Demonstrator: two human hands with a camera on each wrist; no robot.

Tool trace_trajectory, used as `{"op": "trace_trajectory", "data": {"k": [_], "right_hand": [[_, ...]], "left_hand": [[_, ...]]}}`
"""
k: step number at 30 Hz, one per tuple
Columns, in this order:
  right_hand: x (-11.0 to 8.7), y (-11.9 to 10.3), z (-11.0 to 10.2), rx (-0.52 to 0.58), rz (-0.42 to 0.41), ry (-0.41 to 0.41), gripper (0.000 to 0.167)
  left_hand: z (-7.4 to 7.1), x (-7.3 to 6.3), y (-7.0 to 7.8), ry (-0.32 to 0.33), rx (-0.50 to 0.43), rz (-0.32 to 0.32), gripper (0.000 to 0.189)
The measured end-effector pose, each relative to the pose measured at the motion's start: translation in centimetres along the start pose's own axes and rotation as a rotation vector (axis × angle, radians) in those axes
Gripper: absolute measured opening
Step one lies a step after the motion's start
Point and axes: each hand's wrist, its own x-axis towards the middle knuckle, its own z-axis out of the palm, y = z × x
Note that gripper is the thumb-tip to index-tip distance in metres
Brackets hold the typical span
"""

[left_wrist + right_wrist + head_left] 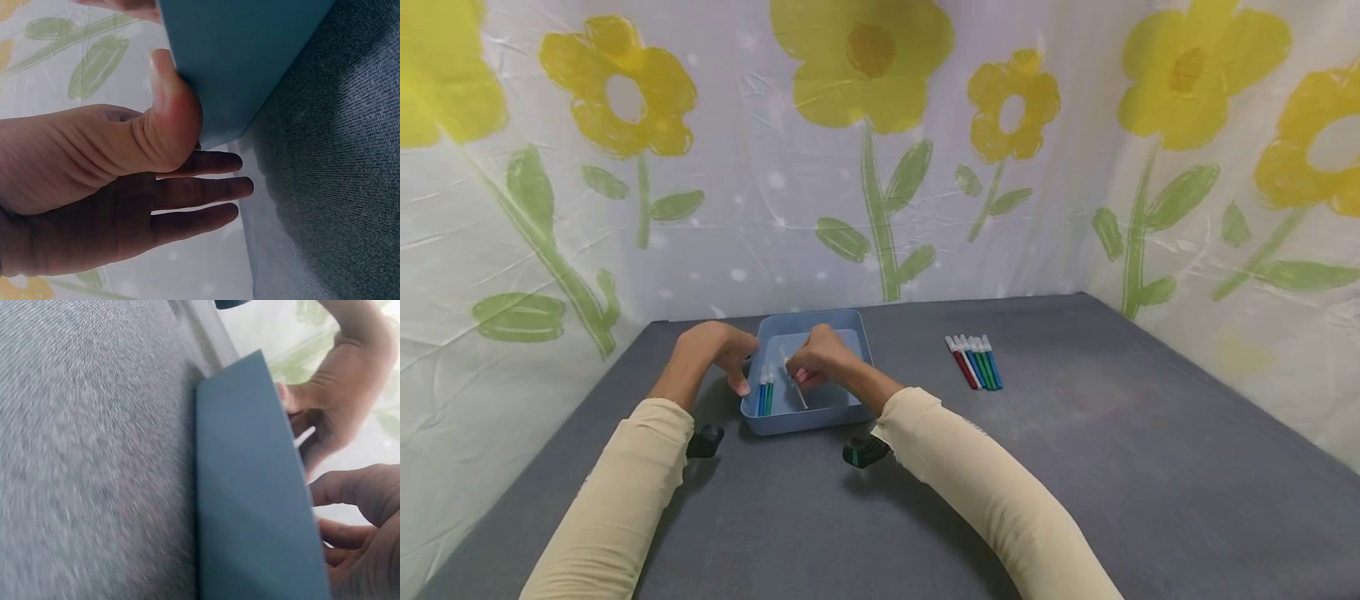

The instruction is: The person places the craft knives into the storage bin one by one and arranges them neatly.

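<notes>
from where i stand, the shallow blue rectangular tray [805,423] sits on the dark grey cloth-covered table [820,517]. the right hand [823,357] is over it, fingers curled, apparently pinching a slim white pen-like stick [800,395]; the fingertips are partly hidden. the stick is inside the tray, slanted; whether it touches the floor, i cannot tell. the left hand [721,343] is at the tray's left wall, thumb bent against it near the rim, the other fingers extended and spread outside, gripping nothing.

risks noted: a loose pinch could let the stick drop or roll askew. a leftward knock could disturb the white-capped blue and green markers [765,396] lying side by side near the left wall. uneven thumb pressure could slide the tray.

surroundings: a row of white-capped coloured markers [976,367] lies on the table, right of the tray; a careless sweep of the right cream sleeve [992,492] could scatter it. the right hand and forearm block sight of part of the tray. a white flower-printed curtain [737,208] hangs behind.
</notes>
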Motion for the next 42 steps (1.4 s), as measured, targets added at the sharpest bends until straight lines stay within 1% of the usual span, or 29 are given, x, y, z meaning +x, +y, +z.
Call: {"op": "trace_trajectory", "data": {"k": [2,5,8,11,14,19,21,23,25,27,29,33,35,37,42], "right_hand": [[0.2,0.2,0.7,0.011,0.023,0.022,0.007],[0.4,0.4,1.5,0.013,0.053,0.039,0.012],[0.5,0.3,2.1,0.024,0.074,0.044,0.018],[0.4,0.1,2.6,0.036,0.079,0.047,0.021],[0.2,-0.1,2.8,0.039,0.068,0.047,0.023],[0.3,-0.3,2.9,0.009,0.040,0.050,0.027],[0.3,-0.3,2.9,-0.002,0.035,0.054,0.023],[0.4,-0.3,3.0,-0.021,0.033,0.057,0.014],[0.4,-0.3,3.1,-0.046,0.030,0.060,0.010],[0.5,-0.2,3.1,-0.090,0.019,0.063,0.015],[0.5,-0.1,3.1,-0.109,0.007,0.063,0.019],[0.5,0.1,3.1,-0.062,-0.005,0.053,0.021],[0.5,0.1,3.0,-0.066,-0.004,0.055,0.020],[0.7,0.2,3.0,-0.109,-0.006,0.060,0.021],[0.8,0.3,2.7,-0.100,-0.001,0.036,0.017]], "left_hand": [[0.0,0.0,0.1,-0.003,-0.005,0.001,0.099],[0.0,0.1,0.1,-0.009,-0.012,0.003,0.099],[0.0,0.1,0.1,-0.009,0.006,0.006,0.094],[-0.2,0.1,-0.1,-0.010,0.024,0.017,0.088],[-0.3,0.1,-0.2,-0.007,0.030,0.022,0.087],[-0.5,0.0,-0.2,0.002,0.058,0.033,0.084],[-0.6,0.0,-0.1,0.006,0.060,0.036,0.082],[-0.6,0.0,-0.1,0.005,0.051,0.030,0.086],[-0.5,0.0,0.0,0.002,0.046,0.030,0.088],[-0.3,0.1,0.0,-0.001,0.040,0.029,0.091],[-0.3,0.1,0.0,-0.001,0.036,0.028,0.091],[-0.2,0.2,0.0,-0.002,0.033,0.019,0.092],[-0.2,0.2,0.1,-0.005,0.033,0.017,0.092],[-0.3,0.2,0.1,-0.006,0.038,0.021,0.092],[-0.4,0.0,0.2,-0.002,0.046,0.022,0.088]]}}
